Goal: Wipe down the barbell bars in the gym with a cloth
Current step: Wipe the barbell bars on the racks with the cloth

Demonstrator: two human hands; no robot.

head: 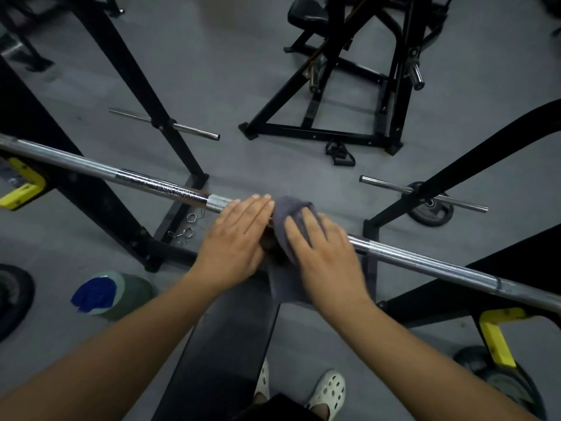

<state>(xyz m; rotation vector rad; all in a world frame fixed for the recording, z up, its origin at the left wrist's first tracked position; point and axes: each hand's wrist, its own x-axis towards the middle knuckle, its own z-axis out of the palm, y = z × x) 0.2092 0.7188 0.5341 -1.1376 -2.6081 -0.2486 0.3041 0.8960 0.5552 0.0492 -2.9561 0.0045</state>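
Note:
A chrome barbell bar (pixel 425 259) runs from the upper left to the lower right, resting on a black rack with yellow hooks (pixel 22 186). A grey cloth (pixel 296 214) is draped over the middle of the bar, its tail hanging down toward the bench. My right hand (pixel 326 253) lies on the cloth, fingers curled over it and the bar. My left hand (pixel 239 238) rests flat just left of the cloth, fingers straight, touching its edge. The part of the bar under both hands is hidden.
A black bench (pixel 227 344) extends under the bar toward me. A green bucket with a blue rag (pixel 112 294) stands on the floor at the left. Spring clips (pixel 189 224) lie by the rack base. Weight plates (pixel 431 211) and another black machine (pixel 349 86) stand around.

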